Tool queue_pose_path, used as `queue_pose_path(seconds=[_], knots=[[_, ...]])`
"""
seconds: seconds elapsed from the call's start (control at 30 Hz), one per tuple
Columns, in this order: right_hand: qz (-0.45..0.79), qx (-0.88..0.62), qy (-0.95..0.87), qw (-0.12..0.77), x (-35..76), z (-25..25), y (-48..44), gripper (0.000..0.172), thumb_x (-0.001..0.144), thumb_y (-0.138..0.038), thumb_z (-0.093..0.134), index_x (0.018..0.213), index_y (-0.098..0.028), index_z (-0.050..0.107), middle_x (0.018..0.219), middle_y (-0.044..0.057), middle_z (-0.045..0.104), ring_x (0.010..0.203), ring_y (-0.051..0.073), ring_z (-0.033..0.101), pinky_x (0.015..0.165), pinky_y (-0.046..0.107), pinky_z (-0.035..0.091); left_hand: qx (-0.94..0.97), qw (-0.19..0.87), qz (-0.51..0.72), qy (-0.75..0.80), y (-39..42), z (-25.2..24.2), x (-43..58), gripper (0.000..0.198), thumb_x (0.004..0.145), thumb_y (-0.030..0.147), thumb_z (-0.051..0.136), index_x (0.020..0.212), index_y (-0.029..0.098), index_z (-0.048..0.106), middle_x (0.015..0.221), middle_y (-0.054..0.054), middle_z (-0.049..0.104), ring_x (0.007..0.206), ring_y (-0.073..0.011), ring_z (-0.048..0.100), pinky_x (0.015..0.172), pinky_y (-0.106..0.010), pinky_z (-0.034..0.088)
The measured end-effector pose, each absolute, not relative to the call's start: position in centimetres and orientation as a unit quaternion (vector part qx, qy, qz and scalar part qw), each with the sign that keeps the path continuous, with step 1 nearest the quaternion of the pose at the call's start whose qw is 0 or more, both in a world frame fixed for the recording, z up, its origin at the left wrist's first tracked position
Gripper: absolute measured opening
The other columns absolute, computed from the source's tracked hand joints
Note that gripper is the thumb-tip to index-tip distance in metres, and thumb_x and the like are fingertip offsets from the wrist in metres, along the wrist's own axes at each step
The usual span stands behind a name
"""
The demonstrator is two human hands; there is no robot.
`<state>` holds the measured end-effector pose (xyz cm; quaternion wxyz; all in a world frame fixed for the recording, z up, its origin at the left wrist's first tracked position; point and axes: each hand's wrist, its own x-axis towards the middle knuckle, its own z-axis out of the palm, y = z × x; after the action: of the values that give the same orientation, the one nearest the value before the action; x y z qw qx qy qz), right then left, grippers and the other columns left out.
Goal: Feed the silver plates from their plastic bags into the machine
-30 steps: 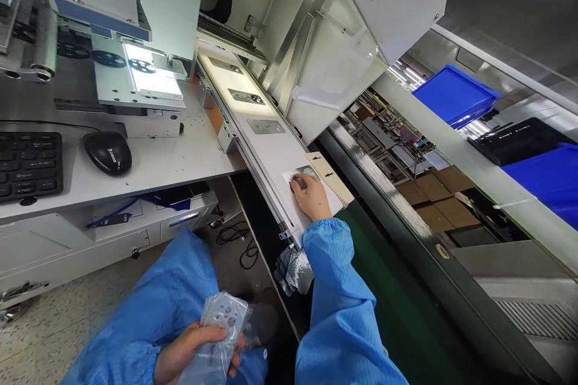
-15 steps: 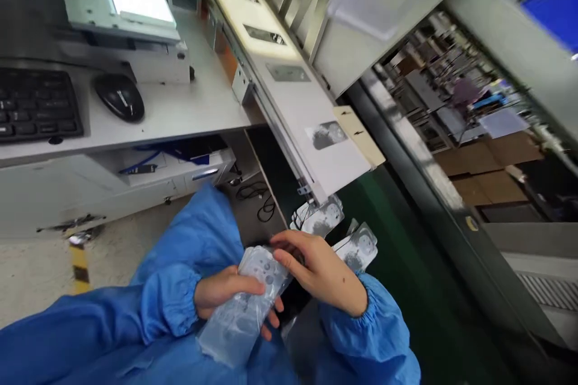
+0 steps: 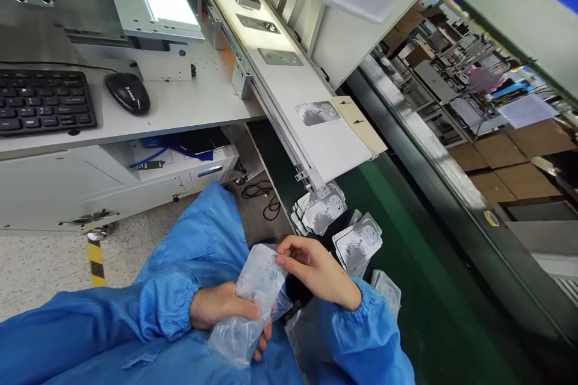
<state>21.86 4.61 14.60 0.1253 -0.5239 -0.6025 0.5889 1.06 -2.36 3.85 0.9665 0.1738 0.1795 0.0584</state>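
Over our lap (image 3: pixel 198 240), the plastic-wrapped packet (image 3: pixel 261 274).
Our left hand (image 3: pixel 223 307) grips it, thumb across its face; right hand (image 3: pixel 321 271) at its upper corner, thumb and forefinger nearly together, pinch we cannot confirm. Stacked plates (image 3: pixel 323 215) lie nearby on the green surface (image 3: pixel 433 295).

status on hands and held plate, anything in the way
Left hand gripping pale-grey rectangular plate and clear plastic bag. Right hand at plate's upper corner. Nothing visibly blocking.
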Motion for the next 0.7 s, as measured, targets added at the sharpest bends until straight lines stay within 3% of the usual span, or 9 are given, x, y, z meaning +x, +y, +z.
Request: queue_pose_path(seconds=[0.17, 0.33, 0.53, 0.7], knots=[[0.504, -0.556, -0.648, 0.132, 22.4, 16.9, 6.5, 0.034, 0.098, -0.053, 0.061, 0.091, -0.019, 0.066, 0.081, 0.003, 0.067, 0.073, 0.016, 0.06, 0.066, 0.028, 0.046, 0.185, 0.956, 0.089, 0.212, -1.7, 4.3, 1.2, 0.059, 0.054, 0.062, 0.089, 0.088, 0.015, 0.081, 0.085, -0.009, 0.077, 0.07, -0.0212, 0.072, 0.069, -0.032, 0.052], [0.382, -0.604, -0.652, 0.253, 23.6, 21.2, 9.1, 0.033, 0.1, -0.053, 0.056, 0.091, -0.021, 0.061, 0.081, 0.003, 0.068, 0.072, 0.017, 0.065, 0.068, 0.029, 0.053, 0.235, 0.944, 0.099, 0.209, -0.8, 4.7, 1.1, 0.044, 0.056, 0.058, 0.088, 0.084, 0.023, 0.082, 0.086, -0.005, 0.076, 0.076, -0.0207, 0.07, 0.079, -0.034, 0.052], [0.488, -0.53, -0.691, 0.062, 22.2, 20.5, 9.5, 0.02, 0.094, -0.039, 0.068, 0.09, -0.02, 0.068, 0.078, 0.002, 0.07, 0.07, 0.017, 0.064, 0.063, 0.027, 0.048, 0.33, 0.915, 0.11, 0.205, 0.7, 6.0, 0.6, 0.042, 0.061, 0.062, 0.079, 0.073, 0.021, 0.082, 0.078, -0.003, 0.068, 0.074, -0.0176, 0.054, 0.076, -0.029, 0.042], [0.46, -0.551, -0.688, 0.108, 22.5, 20.5, 10.3, 0.021, 0.1, -0.039, 0.058, 0.091, -0.021, 0.062, 0.08, 0.003, 0.072, 0.075, 0.017, 0.068, 0.068, 0.027, 0.051, 0.326, 0.908, 0.113, 0.238, 1.1, 5.8, 0.6, 0.047, 0.056, 0.064, 0.081, 0.079, 0.023, 0.082, 0.076, -0.002, 0.062, 0.071, -0.0172, 0.046, 0.07, -0.028, 0.037]])
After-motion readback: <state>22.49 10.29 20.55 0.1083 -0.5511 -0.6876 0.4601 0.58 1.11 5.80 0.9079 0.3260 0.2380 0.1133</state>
